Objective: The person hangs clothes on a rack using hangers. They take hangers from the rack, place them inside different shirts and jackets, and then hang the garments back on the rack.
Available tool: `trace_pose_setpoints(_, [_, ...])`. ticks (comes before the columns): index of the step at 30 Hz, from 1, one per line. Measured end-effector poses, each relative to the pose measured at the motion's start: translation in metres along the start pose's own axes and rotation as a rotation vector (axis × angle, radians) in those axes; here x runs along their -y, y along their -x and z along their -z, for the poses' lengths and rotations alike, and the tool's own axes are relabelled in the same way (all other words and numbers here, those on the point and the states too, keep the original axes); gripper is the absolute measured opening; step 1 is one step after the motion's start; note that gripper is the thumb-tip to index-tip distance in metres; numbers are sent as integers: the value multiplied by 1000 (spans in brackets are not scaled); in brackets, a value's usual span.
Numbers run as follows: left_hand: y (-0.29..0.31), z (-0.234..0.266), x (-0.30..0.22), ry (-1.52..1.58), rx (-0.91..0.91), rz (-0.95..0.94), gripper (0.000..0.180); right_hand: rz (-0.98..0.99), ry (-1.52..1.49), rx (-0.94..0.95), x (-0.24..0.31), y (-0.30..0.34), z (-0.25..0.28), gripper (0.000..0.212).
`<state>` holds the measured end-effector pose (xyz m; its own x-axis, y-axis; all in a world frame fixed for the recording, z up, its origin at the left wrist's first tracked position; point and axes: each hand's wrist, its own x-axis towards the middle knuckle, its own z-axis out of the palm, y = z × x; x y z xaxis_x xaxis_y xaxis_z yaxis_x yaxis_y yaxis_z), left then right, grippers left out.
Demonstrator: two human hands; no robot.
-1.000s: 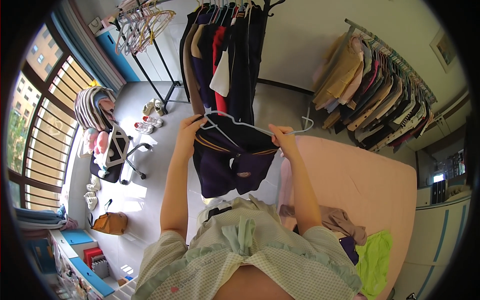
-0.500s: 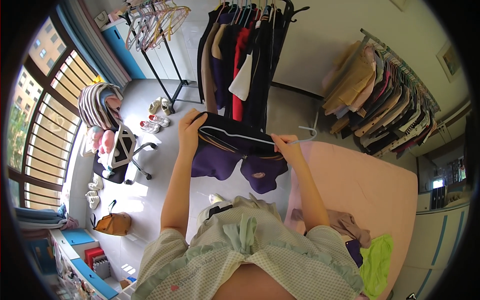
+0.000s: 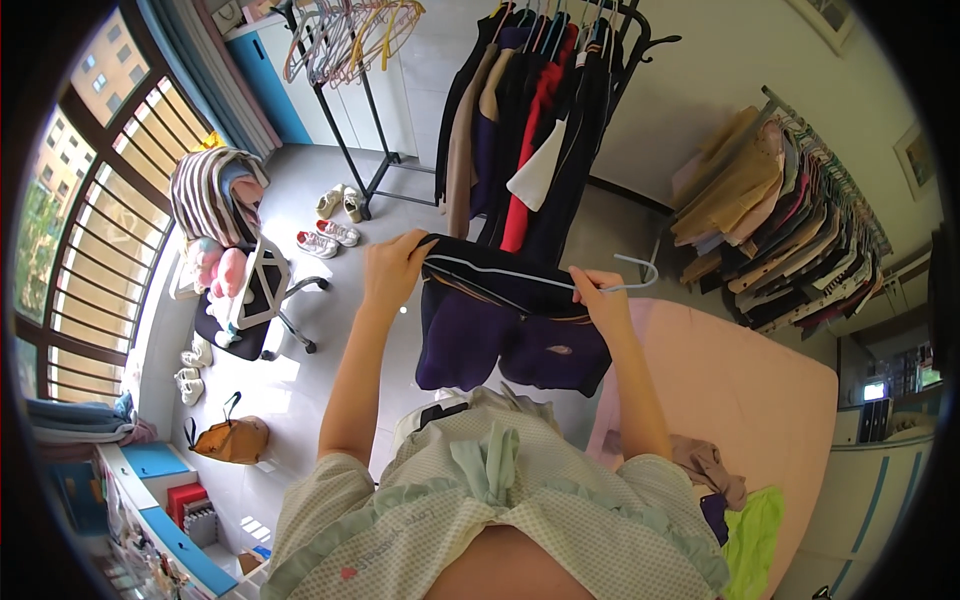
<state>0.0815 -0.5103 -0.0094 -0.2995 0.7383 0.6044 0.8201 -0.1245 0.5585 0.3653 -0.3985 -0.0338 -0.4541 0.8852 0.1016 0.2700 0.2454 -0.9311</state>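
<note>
Both my hands hold up a black and dark purple garment (image 3: 465, 345) in front of my body. It has thin striped trim along an edge and a small pale patch on its right part. My left hand (image 3: 398, 262) is closed on its upper left corner. My right hand (image 3: 598, 288) pinches its upper right end together with a light-coloured hanger (image 3: 500, 270). The hanger lies along the black band, its hook sticking out past my right hand. The lower purple part hangs down in two lobes. Whether the hanger is inside the garment I cannot tell.
Ahead stands a rack of dark, red and white clothes (image 3: 525, 190), beside a rack of bare hangers (image 3: 352, 45). Another full clothes rail (image 3: 780, 220) is at right. A pink-covered bed (image 3: 740, 385) holds loose clothes. At left are a chair (image 3: 275, 285), shoes and a brown bag (image 3: 232, 440).
The garment's lower part has swung down and toward my body, its two lobes now closer together. Hands, garment and hanger sit slightly farther right in the view, which has itself shifted.
</note>
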Motion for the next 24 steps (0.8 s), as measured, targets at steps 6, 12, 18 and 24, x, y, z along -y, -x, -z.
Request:
trace_pose_setpoints(6, [5, 3, 28, 471, 132, 418, 10, -99, 23, 27, -17, -1, -28, 42])
trace_pose_setpoints(12, [8, 21, 48, 342, 115, 237, 11, -53, 13, 104, 42, 12, -55, 19])
trace_pose_setpoints(18, [0, 51, 53, 164, 259, 325, 24, 31, 69, 272, 59, -7, -50, 16])
trace_pose_setpoints(24, [-12, 29, 55, 185, 187, 277, 30, 175, 275, 484, 36, -33, -58, 20])
